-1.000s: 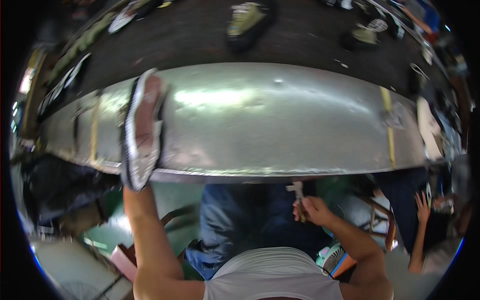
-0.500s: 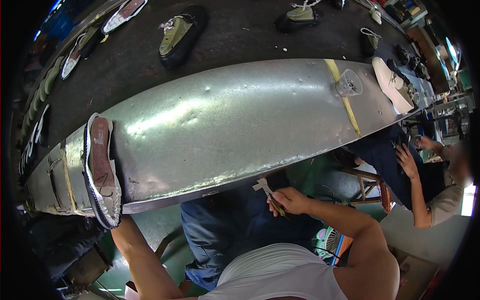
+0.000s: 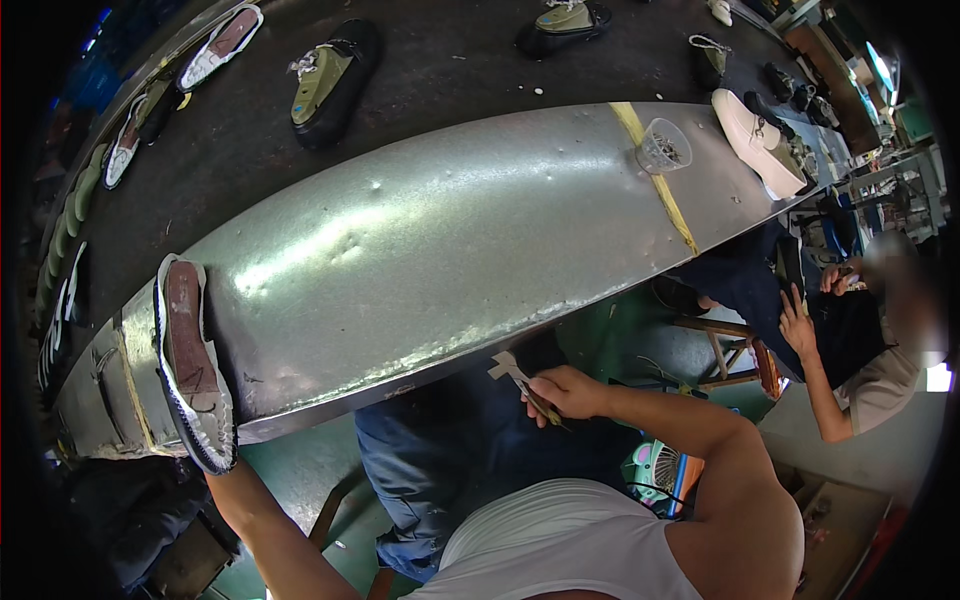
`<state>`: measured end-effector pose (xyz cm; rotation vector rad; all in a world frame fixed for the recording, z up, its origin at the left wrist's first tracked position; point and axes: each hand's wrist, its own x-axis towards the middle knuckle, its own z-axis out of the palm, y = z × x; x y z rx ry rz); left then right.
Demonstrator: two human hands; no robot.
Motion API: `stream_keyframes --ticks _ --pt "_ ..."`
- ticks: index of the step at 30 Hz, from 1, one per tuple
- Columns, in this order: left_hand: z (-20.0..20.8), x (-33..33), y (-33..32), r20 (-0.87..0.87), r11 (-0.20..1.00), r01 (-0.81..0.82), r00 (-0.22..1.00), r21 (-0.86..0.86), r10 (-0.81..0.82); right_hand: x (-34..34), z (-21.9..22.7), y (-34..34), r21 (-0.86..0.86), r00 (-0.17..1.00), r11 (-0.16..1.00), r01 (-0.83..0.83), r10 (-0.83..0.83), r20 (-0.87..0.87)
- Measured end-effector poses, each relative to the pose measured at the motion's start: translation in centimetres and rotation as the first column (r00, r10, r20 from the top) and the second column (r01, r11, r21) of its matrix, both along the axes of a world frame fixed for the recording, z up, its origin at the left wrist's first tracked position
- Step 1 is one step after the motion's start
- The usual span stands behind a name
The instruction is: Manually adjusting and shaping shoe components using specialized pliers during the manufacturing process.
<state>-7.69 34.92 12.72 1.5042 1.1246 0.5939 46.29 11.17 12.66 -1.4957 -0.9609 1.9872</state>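
Hands: shoe [image 3: 192,365] at bench edge [image 3: 420,365]

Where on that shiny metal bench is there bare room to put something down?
The metal bench is bare between the shoe sole at the left hand and the yellow tape stripe. Beyond it, the plastic cup and white shoe crowd the end.

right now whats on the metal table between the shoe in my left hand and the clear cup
Nothing: in the head view, the metal table is bare and dented between the shoe and the clear cup; a yellow tape strip runs under the cup.
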Motion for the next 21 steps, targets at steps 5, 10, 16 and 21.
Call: stream_keyframes --ticks 5,10,16,21 --pt "-2.5 -3.3 0.3 -0.085 0.992 0.008 0.996 -0.125 -0.019 0.4 -0.3 -0.3 0.003 1.000 1.000 0.012 -0.012 0.012" --pt "-4.8 -11.3 -1.7 -0.155 0.970 0.032 0.985 -0.239 -0.071 0.2 0.2 -0.2 0.046 0.999 0.998 -0.037 0.037 -0.004" --pt "9.8 10.3 -10.9 0.002 0.907 0.345 0.935 -0.242 -0.355 0.3 0.5 -0.8 0.051 1.000 0.998 -0.022 0.021 0.008" --pt "18.4 8.2 -10.3 -0.028 0.660 -0.197 0.949 0.725 0.314 1.1 1.0 -1.8 0.066 0.995 0.993 -0.096 0.095 0.018"
